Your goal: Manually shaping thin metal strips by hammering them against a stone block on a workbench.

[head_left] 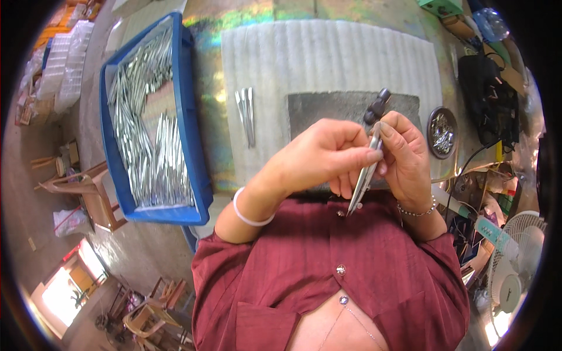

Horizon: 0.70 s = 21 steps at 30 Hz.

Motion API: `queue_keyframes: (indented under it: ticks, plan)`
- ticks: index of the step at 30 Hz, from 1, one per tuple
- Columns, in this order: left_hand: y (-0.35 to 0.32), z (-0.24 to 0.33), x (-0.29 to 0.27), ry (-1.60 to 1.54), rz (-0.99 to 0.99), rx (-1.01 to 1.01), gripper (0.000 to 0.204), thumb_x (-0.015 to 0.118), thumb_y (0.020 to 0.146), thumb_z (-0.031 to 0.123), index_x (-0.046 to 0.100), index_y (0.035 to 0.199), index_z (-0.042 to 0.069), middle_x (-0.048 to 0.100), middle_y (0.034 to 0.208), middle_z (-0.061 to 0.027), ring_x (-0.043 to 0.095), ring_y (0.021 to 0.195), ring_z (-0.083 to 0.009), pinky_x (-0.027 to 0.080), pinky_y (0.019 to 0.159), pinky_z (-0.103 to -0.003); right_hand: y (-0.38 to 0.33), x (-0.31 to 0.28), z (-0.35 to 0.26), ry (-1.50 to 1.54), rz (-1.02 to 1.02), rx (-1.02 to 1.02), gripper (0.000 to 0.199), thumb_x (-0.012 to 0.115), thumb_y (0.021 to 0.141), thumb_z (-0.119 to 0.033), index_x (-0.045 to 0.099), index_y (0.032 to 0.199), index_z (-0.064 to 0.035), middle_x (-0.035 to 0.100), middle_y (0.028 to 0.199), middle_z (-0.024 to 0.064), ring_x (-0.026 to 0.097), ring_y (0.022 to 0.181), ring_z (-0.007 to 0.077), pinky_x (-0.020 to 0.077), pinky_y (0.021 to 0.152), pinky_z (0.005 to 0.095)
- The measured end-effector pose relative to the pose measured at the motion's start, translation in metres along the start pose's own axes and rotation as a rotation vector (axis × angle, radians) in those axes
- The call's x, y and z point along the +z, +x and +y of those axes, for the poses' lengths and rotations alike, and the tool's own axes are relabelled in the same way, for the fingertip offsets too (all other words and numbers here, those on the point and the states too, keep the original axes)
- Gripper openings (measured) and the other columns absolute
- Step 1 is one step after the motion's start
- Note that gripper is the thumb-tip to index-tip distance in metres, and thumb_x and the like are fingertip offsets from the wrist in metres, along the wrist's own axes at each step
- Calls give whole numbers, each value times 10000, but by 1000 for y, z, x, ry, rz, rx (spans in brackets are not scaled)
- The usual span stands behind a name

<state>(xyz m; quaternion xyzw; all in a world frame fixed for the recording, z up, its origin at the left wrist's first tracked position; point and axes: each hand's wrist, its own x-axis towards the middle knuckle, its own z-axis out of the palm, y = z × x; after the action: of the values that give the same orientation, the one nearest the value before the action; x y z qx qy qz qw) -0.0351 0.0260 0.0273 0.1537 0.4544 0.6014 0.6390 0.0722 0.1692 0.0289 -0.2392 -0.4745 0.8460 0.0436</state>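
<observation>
In front of my chest, both hands hold what looks like a drawing compass, its slim silver legs pointing down toward me. My left hand pinches it between thumb and fingers near the upper part of the legs. From the other side, my right hand grips it close to the top, fingers closed. A black knobbed piece shows just beyond my fingertips; whether it joins the compass is hidden. Under and beyond the hands lies a dark grey mat. Several slim silver metal legs rest left of it.
A blue tray full of silver metal legs stands to the left. On the right are a round black dish of small metal parts, a black bag and a fan. White foam sheeting covers the table.
</observation>
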Motion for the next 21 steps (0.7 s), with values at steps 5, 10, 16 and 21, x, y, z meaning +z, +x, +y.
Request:
queue_keyframes:
  ticks: [5, 10, 16, 21]
  plan:
    - [-20, 0, -2, 75, 224, 216, 131, 598, 897, 139, 549, 853, 25, 621, 660, -47, 587, 529, -86, 457, 459, -184, 42, -27, -64, -425, -72, -104, 191, 488, 946, -202, 532, 829, -58, 603, 693, 30, 455, 462, 34, 360, 447, 150]
    - [-28, -13, -6, -210, 427, 443, 104, 575, 895, 76, 511, 966, 35, 642, 802, -110, 628, 625, -137, 514, 536, -225, 133, -95, -77, -1177, 69, -247, 157, 524, 895, -179, 546, 842, -33, 593, 647, 56, 513, 450, 125, 393, 432, 243]
    - [-26, -24, -7, -541, 401, 594, 87, 550, 902, 56, 496, 969, 42, 624, 917, -142, 673, 772, -227, 579, 638, -312, 144, -104, -70, -1695, 231, -528, 222, 574, 831, -201, 531, 959, -24, 615, 926, 183, 592, 844, 397, 467, 732, 460]
    - [-18, -28, -6, -740, 319, 589, 74, 544, 911, 63, 500, 969, 47, 623, 950, -142, 669, 817, -222, 582, 695, -319, 58, -24, -75, -1091, -206, -362, 311, 617, 807, -81, 551, 1108, -43, 605, 896, 84, 587, 685, 133, 483, 617, 283]
